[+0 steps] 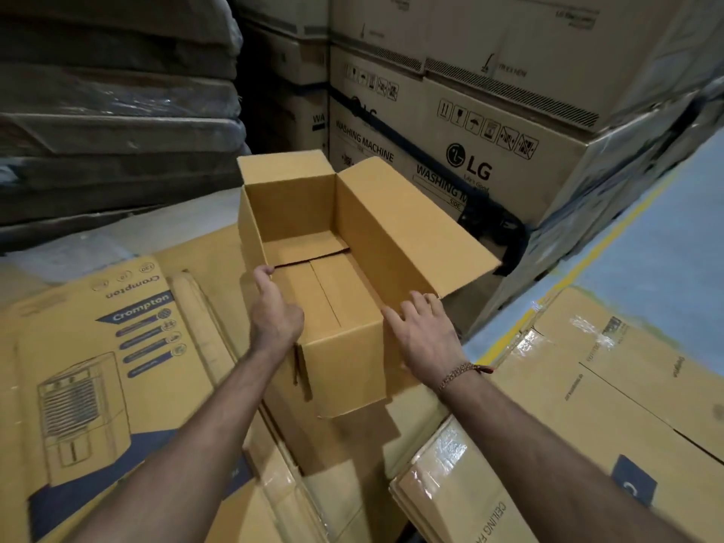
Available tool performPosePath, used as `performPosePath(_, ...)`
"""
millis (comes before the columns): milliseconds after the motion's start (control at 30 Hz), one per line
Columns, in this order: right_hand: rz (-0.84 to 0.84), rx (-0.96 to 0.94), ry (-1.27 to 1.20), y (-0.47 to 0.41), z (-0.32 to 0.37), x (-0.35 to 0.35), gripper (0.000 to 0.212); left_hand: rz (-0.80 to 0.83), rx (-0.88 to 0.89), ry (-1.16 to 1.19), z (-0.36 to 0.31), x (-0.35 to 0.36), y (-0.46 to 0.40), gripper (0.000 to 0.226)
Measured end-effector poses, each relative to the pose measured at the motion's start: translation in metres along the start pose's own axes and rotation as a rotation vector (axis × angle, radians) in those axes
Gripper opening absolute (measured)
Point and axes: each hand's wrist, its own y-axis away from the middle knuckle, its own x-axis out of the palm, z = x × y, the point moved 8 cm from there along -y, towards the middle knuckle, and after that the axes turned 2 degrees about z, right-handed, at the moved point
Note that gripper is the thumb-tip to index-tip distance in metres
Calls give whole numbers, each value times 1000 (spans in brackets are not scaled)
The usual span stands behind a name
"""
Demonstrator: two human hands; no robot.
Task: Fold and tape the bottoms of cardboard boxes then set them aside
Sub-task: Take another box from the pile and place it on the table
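- Lying flat at the far left is a printed carton [105, 346] with a cooler drawing and the word Crompton on it; above it, dark wrapped bundles [113, 103] are stacked in layers
- Next comes the left hand [274, 311], fingers curled over the left wall of the open box, thumb side toward the inside, gripping that edge
- At the middle stands the plain cardboard box [313, 229], mouth up, resting on flattened cartons; its bottom flaps are folded shut inside, with a seam down the middle and a gap at the far flap
- One long flap [411, 225] of the box leans outward to the right, and a short flap [286, 166] stands up at the far end
- The right hand [427, 335] lies with fingers spread and nearly straight against the near right corner of the box, pressing rather than gripping; a beaded bracelet [458, 376] circles the wrist
- Behind and to the right, big washing machine cartons [489, 150] marked LG are stacked high
- At the far right, taped cartons [587, 405] lie flat, and beyond them a grey floor [666, 229] carries a yellow line [611, 237]
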Motion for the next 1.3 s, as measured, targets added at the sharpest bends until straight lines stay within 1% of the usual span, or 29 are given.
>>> performPosePath(67, -36, -16, -46, 6, 2, -14, 51, 2, 88, -6, -16, -9, 7, 72)
performPosePath(100, -55, -18, -71, 10, 1, -19, 33, 5, 133, -10, -23, -12, 9, 76)
performPosePath(133, -64, -23, -84, 16, 2, -25, 24, 16, 174, -13, -30, -15, 12, 80)
performPosePath(167, -64, -25, -77, 24, 2, -29, 22, 38, 212, -14, -38, -17, 15, 83)
performPosePath(267, -141, 7, -69, 52, 4, -40, 35, 96, 298, -29, -61, -22, 26, 82)
performPosePath(333, -183, 48, -71, 76, 4, -49, 33, 102, 305, -36, -73, -23, 36, 74)
performPosePath(433, -238, 145, -112, 122, -2, -70, 29, 125, 315, -68, -89, -18, 71, 54)
performPosePath(500, -196, 220, -142, 155, -7, -72, 26, 131, 334, -46, -99, -16, 103, 48)
performPosePath(600, -142, 356, -184, 210, -17, -72, 24, 141, 332, -36, -109, -11, 153, 47)
performPosePath(667, -148, 412, -206, 252, -18, -79, 21, 147, 281, -71, -114, -5, 183, 38)
performPosePath(733, -143, 436, -246, 292, -16, -87, 17, 142, 268, -70, -126, 0, 213, 28)
performPosePath(800, -144, 495, -265, 335, -20, -92, 18, 139, 349, -83, -150, 8, 249, 18)
performPosePath(867, -139, 545, -238, 371, -27, -90, 19, 168, 417, -71, -171, 19, 281, 17)
performPosePath(933, -42, 550, -242, 398, -36, -82, 18, 218, 482, -41, -190, 31, 310, 17)
performPosePath(967, 51, 545, -266, 409, -42, -75, 23, 245, 507, -25, -198, 37, 323, 18)
performPosePath(1033, 303, 563, -291, 433, -55, -55, 56, 285, 549, 5, -210, 46, 344, 18)
performPosePath(1100, 483, 586, -305, 461, -69, -41, 88, 326, 574, 27, -221, 57, 359, 14)
performPosePath(1167, 533, 570, -390, 487, -79, -34, 104, 371, 595, 51, -232, 73, 369, 16)
performPosePath(1300, 434, 543, -533, 527, -101, -25, 114, 440, 678, 60, -253, 102, 379, 19)
